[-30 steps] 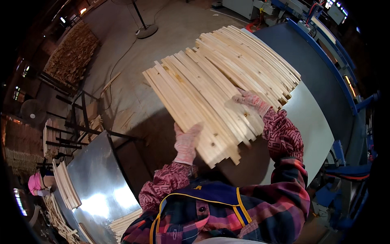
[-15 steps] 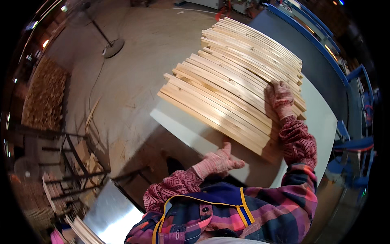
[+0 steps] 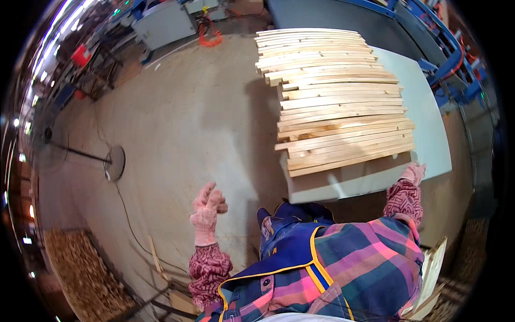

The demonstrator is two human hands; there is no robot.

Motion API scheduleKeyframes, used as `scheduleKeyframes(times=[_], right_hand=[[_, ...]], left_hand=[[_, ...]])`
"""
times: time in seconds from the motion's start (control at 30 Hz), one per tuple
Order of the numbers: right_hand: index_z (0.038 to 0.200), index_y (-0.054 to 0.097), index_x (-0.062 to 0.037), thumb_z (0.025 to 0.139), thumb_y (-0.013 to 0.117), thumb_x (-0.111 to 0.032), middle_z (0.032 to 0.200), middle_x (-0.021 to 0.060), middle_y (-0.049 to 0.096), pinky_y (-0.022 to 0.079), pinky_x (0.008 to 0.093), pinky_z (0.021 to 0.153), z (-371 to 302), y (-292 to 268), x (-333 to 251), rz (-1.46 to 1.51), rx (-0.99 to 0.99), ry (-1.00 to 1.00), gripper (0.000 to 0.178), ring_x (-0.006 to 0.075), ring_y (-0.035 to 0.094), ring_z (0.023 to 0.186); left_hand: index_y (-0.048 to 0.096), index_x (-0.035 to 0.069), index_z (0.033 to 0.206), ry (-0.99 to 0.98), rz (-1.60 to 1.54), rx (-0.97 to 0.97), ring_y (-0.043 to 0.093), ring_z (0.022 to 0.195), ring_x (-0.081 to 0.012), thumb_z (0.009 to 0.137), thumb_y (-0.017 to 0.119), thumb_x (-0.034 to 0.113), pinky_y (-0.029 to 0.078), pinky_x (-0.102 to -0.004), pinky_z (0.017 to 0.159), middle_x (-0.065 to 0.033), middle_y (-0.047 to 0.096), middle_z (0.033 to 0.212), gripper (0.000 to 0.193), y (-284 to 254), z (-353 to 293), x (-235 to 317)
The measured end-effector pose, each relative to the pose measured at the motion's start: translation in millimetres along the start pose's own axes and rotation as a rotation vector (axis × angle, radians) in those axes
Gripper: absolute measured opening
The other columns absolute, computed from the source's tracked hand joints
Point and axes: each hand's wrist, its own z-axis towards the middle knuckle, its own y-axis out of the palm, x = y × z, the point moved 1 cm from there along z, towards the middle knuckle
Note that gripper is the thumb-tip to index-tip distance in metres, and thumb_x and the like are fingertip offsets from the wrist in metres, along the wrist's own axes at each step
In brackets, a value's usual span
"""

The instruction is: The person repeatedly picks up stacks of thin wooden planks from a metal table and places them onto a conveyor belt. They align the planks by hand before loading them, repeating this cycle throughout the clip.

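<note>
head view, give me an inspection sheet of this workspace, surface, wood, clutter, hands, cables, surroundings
surface: pale table, its right side showing past the wood
job's things: wooden strips laid side by side on the table, ends uneven
clutter: thin wood piece on the floor, lower left
grips: left grip, gloved, fingers loosely bent, holding nothing; right grip, gloved, by the table's near right corner, contact unclear
cables: dark cable across the floor by the fan base; orange coil at the back
surroundings: wood pile lower left; blue-framed machine upper right
</note>
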Motion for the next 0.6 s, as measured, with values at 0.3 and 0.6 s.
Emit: scheduleKeyframes(times=[0.3, 0.6], right_hand=[[0.13, 0.053, -0.0083, 0.088, 0.055, -0.031, 0.132, 0.0191, 0.052, 0.046, 0.0392, 0.094, -65, 59, -37, -0.171, 0.367, 0.058, 0.048, 0.0356, 0.053, 0.117], [0.131, 0.05, 0.0016, 0.094, 0.049, -0.018, 0.14, 0.0205, 0.045, 0.042, 0.0363, 0.101, -128, 71, -29, 0.615, 0.551, -0.015, 0.042, 0.0363, 0.05, 0.12]], left_hand=[[0.041, -0.001, 0.138, 0.149, 0.426, -0.544, 0.061, 0.077, -0.016, 0.086, 0.07, 0.016, 0.053, -0.0301, 0.071, -0.0075, 0.06, 0.09, 0.062, -24, 185, 19], [0.038, -0.004, 0.135, -0.223, 0.292, -0.563, 0.062, 0.076, -0.0211, 0.095, 0.056, 0.015, 0.052, -0.0316, 0.066, -0.0138, 0.061, 0.092, 0.048, -67, 439, 56]])
